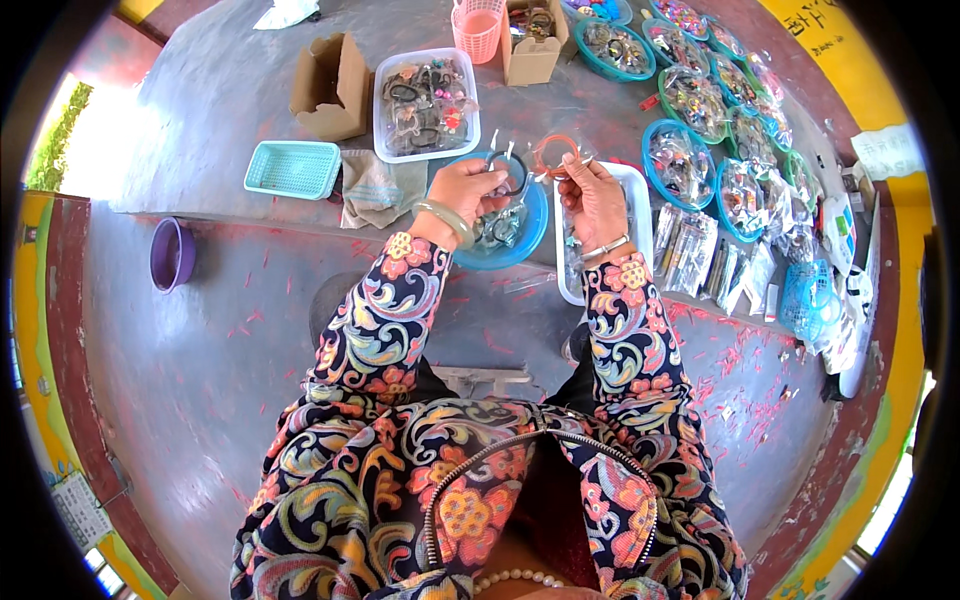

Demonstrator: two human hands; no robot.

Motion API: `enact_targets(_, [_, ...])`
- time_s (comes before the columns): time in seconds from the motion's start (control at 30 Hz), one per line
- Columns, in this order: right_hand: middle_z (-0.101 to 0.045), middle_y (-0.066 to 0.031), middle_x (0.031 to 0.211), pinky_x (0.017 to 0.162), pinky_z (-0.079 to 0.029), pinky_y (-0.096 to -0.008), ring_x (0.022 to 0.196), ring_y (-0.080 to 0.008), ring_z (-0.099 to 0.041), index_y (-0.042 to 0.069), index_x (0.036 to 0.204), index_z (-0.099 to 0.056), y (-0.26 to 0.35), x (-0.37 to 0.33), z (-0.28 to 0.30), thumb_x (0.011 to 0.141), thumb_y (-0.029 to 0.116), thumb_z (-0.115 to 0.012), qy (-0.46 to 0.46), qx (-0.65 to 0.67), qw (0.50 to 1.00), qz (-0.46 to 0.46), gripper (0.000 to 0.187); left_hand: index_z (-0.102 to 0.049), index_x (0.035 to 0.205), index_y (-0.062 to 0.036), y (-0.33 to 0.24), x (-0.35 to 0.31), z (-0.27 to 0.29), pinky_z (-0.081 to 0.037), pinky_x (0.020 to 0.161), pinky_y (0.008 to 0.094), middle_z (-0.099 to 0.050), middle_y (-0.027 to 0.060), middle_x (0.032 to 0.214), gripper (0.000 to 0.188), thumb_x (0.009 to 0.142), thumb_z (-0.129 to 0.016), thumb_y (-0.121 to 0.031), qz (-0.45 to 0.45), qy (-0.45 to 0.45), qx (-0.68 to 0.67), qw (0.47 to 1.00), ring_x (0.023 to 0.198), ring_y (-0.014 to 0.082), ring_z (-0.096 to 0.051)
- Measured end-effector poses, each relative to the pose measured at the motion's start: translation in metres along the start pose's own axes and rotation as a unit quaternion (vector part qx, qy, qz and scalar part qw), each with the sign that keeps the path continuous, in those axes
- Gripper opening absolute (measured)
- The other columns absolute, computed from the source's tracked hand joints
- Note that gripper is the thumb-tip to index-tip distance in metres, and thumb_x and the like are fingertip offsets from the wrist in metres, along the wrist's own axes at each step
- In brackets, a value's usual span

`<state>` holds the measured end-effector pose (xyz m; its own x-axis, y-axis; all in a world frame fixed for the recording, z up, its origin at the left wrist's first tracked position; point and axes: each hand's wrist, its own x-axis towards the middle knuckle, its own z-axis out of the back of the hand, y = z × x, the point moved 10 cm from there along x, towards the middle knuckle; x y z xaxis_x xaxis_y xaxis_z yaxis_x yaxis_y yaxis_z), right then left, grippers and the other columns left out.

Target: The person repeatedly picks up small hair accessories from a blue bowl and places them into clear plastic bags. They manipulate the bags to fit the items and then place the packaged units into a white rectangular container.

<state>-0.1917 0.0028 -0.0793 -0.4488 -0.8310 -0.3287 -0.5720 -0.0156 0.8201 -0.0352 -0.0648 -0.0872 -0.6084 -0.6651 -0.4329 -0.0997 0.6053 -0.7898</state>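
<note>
Both my hands are raised over a blue basin (541, 228) and a white tray (648, 215). The fingers of my left hand (463, 195) are closed on a black ring-shaped band (521, 178) with a white tag, above the basin. To its right, my right hand (598, 205) pinches an orange ring-shaped band (548, 143) near the tray's far end. Clear plastic shows beside this band. Small packed pieces lie in the basin, and my right hand and wrist partly hide the tray's contents.
Beyond my hands stand a white bin (380, 110) of bagged items, an open cardboard box (352, 90) and a pink basket (478, 28). A mint basket (262, 170) and grey cloth (380, 190) lie left. Several filled basins (653, 160) and clear packets (690, 250) crowd the right.
</note>
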Motion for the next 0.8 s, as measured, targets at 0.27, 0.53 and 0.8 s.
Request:
enact_targets(0.27, [-0.060,-0.0038,0.067,0.045,-0.036,-0.0173,0.051,-0.0068,-0.049,0.005,0.074,-0.057,0.018,-0.002,0.014,0.077,0.015,-0.067,-0.013,0.022,1.000,0.015,0.015,-0.056,0.094,0.0011,0.012,0.003,0.015,-0.053,0.068,0.0259,-0.060,0.0079,0.087,0.012,0.083,-0.054,-0.004,0.023,-0.046,0.095,0.994,0.080,0.0152,-0.060])
enact_targets(0.53, [-0.060,-0.0037,0.067,0.044,-0.035,-0.0179,0.051,-0.0070,-0.048,0.003,0.076,-0.059,0.023,-0.007,0.009,0.080,0.012,-0.062,0.013,0.039,0.999,0.009,0.010,-0.054,0.096,0.0023,0.017,0.010,0.020,-0.054,0.069,0.0273,-0.057,0.0091,0.092,0.015,0.081,-0.053,-0.002,0.023,-0.060,0.129,0.990,0.083,0.0182,-0.060])
enact_targets(0.8, [-0.063,-0.0044,0.074,0.047,-0.035,-0.0173,0.056,-0.0075,-0.052,0.003,0.081,-0.061,0.013,-0.003,-0.001,0.080,0.012,-0.062,0.057,0.021,0.998,-0.009,0.009,-0.051,0.107,0.0023,-0.019,-0.006,0.006,-0.051,0.065,0.0264,-0.055,0.0121,0.102,0.037,0.085,-0.054,-0.027,-0.064,-0.115,0.187,0.974,0.087,0.0190,-0.057])
